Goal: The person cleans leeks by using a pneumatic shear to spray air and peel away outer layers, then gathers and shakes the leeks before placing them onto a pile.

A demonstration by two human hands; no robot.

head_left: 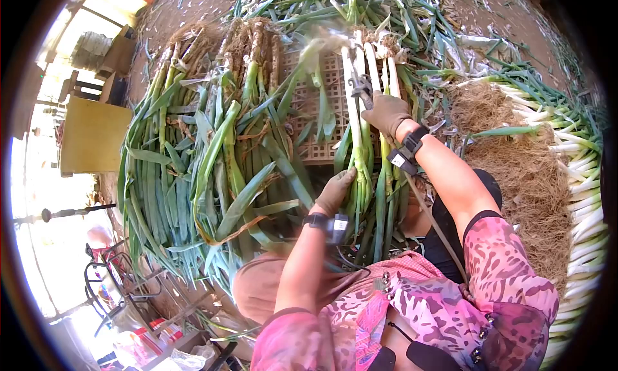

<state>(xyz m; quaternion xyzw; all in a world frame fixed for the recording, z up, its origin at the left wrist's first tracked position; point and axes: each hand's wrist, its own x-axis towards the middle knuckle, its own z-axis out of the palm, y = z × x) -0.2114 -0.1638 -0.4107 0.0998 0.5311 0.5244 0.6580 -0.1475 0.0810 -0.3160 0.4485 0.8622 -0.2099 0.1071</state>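
Observation:
My gloved left hand [336, 189] is closed around the green leaf end of a leek [355, 129], whose white stalk points away from me over a plastic crate [315, 151]. Above the stalk, my gloved right hand [387, 114] grips a metal blow gun [362, 91]; a thin hose [438, 226] trails from it toward my lap. Pale leaf skin [318, 44] near the root end is smeared by motion. More leeks [393, 81] lie just right of this one, partly behind my right hand.
Untrimmed leeks with brown roots [248, 55] are heaped on the left. To the right stands a long row of white leeks [582, 203] beside a mass of fibrous roots [515, 171]. Leaf scraps [444, 39] litter the ground ahead. A yellow board [93, 136] stands at far left.

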